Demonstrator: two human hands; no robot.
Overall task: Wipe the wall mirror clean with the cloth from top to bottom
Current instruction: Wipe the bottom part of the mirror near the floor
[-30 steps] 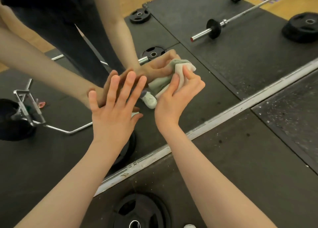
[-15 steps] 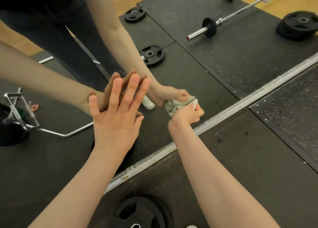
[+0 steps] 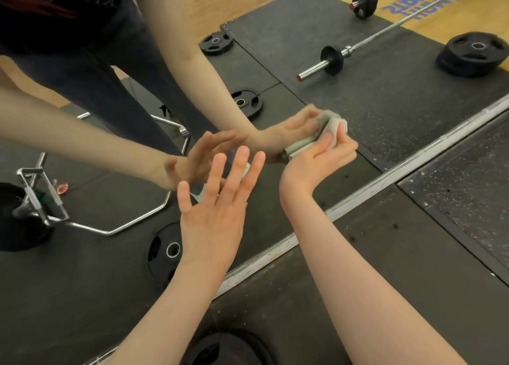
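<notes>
Two hands work at the mirror. Right hand grips the bunched cloth and presses it to the glass, just above the mirror's lower frame. Left hand, fingers straight and spread, is raised beside it, low on the mirror.

A gym: barbell, weight plates, rubber floor mats.
</notes>
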